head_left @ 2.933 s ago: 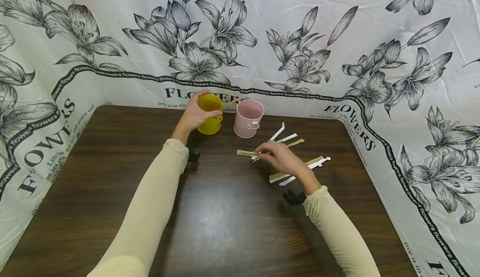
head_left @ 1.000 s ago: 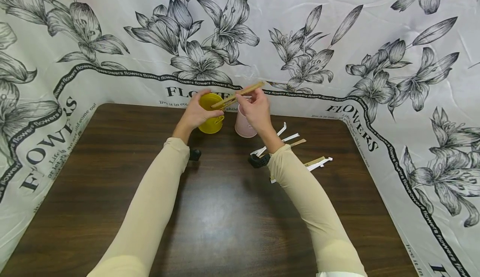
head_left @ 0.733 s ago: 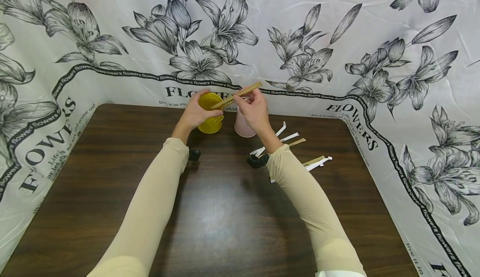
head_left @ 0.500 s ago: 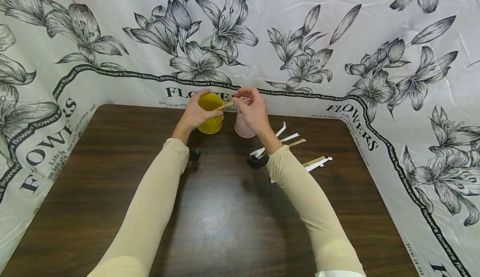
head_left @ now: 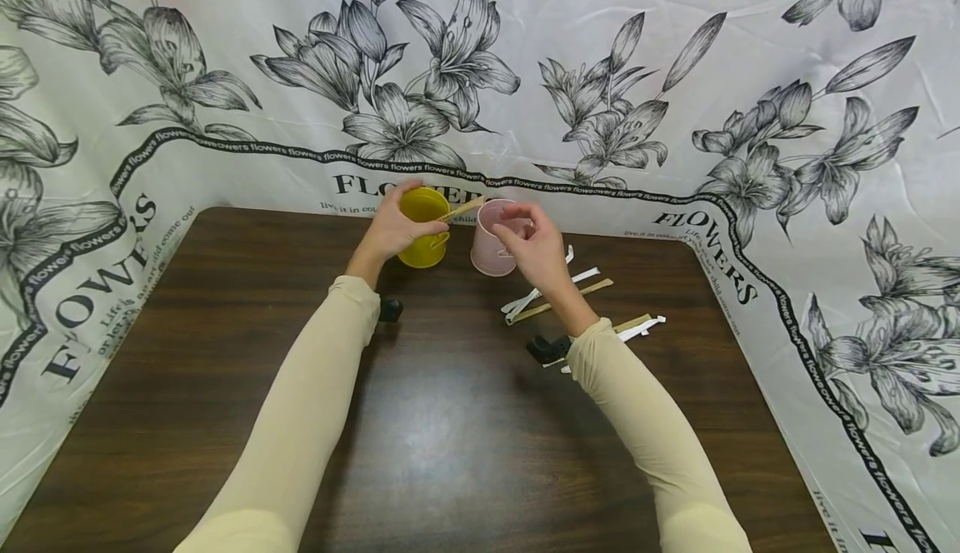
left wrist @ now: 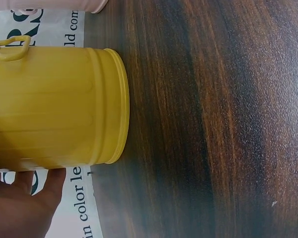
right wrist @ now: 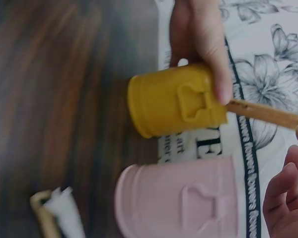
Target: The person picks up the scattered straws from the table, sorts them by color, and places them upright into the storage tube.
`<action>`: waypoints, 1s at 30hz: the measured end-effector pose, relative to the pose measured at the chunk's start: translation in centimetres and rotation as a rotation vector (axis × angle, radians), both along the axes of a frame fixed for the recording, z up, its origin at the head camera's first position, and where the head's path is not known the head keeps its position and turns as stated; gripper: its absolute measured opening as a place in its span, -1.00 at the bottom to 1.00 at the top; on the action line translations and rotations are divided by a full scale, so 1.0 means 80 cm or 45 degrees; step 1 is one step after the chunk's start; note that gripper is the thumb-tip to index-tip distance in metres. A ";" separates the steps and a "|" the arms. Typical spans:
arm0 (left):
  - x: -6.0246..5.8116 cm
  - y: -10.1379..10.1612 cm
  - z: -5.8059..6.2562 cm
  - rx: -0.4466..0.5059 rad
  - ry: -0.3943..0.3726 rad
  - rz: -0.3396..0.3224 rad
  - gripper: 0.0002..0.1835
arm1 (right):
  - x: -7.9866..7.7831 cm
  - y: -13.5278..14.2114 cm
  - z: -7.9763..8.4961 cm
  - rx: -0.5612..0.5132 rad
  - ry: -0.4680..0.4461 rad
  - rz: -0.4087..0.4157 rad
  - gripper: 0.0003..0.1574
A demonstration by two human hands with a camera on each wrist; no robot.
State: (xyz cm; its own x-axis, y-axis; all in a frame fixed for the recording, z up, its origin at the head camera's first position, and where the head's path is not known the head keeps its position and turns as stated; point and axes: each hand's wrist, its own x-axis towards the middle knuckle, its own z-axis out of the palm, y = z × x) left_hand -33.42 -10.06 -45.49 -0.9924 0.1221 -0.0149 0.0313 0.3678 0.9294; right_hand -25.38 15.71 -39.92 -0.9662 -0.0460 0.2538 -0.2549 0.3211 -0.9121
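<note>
- Head view: the left hand (head_left: pixel 396 226) is gripping the yellow bucket (head_left: pixel 422 251) around its rim, thumb on the near side, fingers round the far-left side. The bucket's standing upright near the table's back edge, and a tan stick (head_left: pixel 467 208) is poking out over the rim, leaning toward the pink bucket (head_left: pixel 492 255) just beside it. Can't tell if it's one stick or a few stacked.
- Also in the head view: the right hand (head_left: pixel 542 257) is hovering by the pink bucket, thumb and fingertips apart, holding nothing. White strips (head_left: pixel 587 273) and tan strips (head_left: pixel 597 286) are lying crisscrossed on the dark wooden table (head_left: pixel 450 461), more of them half hiding behind the right wrist.
- Left wrist view: the yellow bucket is filling the left side, with the left hand's fingers pressing its side. A bit of the pink bucket is peeking in up top.
- Right wrist view, kinda blurry: the left thumb is resting at the yellow rim, right by the stick. The right hand's fingers are curling loosely at the edge, nothing between them.
</note>
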 end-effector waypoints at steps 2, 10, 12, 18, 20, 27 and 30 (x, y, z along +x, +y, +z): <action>0.000 -0.001 0.000 -0.005 -0.002 -0.001 0.05 | 0.007 0.010 -0.008 0.072 0.033 0.003 -0.63; 0.001 -0.004 0.000 0.010 0.008 0.022 0.05 | 0.035 0.046 -0.029 0.414 0.126 0.105 -0.67; 0.002 -0.002 -0.001 0.012 0.005 0.022 0.04 | 0.041 0.056 -0.037 0.489 0.128 0.118 -0.70; 0.003 0.000 -0.002 0.005 0.010 0.018 0.04 | 0.055 0.086 -0.063 0.598 0.069 0.130 -0.75; 0.003 0.000 -0.002 0.004 0.019 0.018 0.05 | 0.059 0.095 -0.072 0.606 0.041 0.135 -0.75; 0.003 0.001 -0.002 0.011 0.019 0.005 0.07 | 0.060 0.126 -0.098 0.597 -0.204 0.081 -0.67; 0.002 0.001 -0.003 0.010 0.026 0.009 0.07 | 0.057 0.131 -0.104 0.563 -0.301 0.054 -0.58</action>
